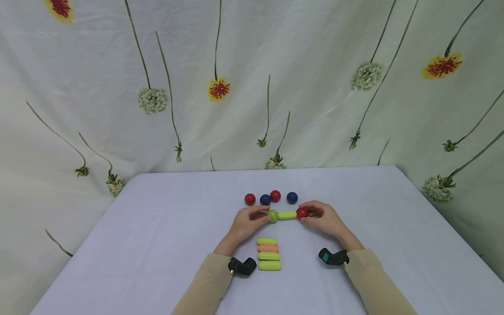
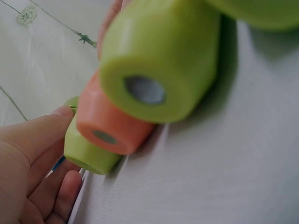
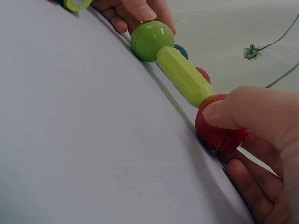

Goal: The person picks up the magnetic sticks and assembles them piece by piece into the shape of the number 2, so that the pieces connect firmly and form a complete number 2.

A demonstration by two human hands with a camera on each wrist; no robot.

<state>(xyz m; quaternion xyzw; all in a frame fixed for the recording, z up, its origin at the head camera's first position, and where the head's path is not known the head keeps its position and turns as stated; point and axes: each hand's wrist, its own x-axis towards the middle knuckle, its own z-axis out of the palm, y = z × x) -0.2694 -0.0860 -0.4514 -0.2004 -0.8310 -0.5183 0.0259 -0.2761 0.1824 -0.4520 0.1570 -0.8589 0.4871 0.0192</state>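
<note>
A yellow-green magnetic rod (image 1: 287, 215) links a green ball (image 1: 273, 216) on its left end to a red ball (image 1: 302, 213) on its right end. My left hand (image 1: 245, 223) pinches the green ball between thumb and fingers. On the other side my right hand (image 1: 323, 218) grips the red ball, its thumb (image 3: 233, 114) lying across the front. In the right wrist view the joined rod (image 3: 183, 74) is close above or on the white cloth; I cannot tell which. The left wrist view mostly hides the green ball behind nearer rods.
Behind the hands lie a red ball (image 1: 250, 199), a blue ball (image 1: 265, 199), another red ball (image 1: 275, 195) and another blue ball (image 1: 292, 197). Between the forearms several rods lie stacked in a column, yellow-green (image 1: 269, 265) and one orange (image 1: 268, 248). A flowered curtain hangs behind the table (image 1: 157, 245).
</note>
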